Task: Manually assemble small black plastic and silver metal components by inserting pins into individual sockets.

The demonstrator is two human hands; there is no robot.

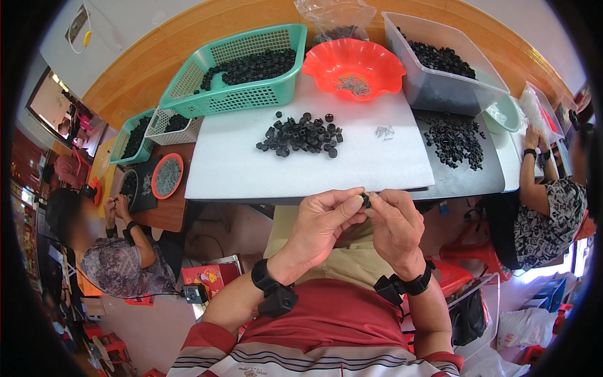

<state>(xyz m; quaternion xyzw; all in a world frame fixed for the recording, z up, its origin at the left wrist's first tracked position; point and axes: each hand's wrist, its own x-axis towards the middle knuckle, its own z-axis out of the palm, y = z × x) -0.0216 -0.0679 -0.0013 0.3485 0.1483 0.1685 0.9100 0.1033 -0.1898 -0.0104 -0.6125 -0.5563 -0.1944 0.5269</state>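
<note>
Just off the front edge of the white-covered table, my left hand [331,217] pinches a small black plastic part [365,200] between thumb and fingers. My right hand [397,225] meets it there, its fingertips closed on the other side of the same part. Anything smaller between the fingertips is hidden. Beyond my hands a loose pile of black plastic parts [301,135] lies on the white foam sheet [232,163]. To the right of that pile is a little heap of thin clear pieces [384,132].
Along the back stand a green basket [229,100] of black parts, a red scalloped bowl [323,78] with clear pieces, and a clear bin [440,91]. More black parts [455,141] lie on a dark board at right. Co-workers sit left [122,261] and right [546,213].
</note>
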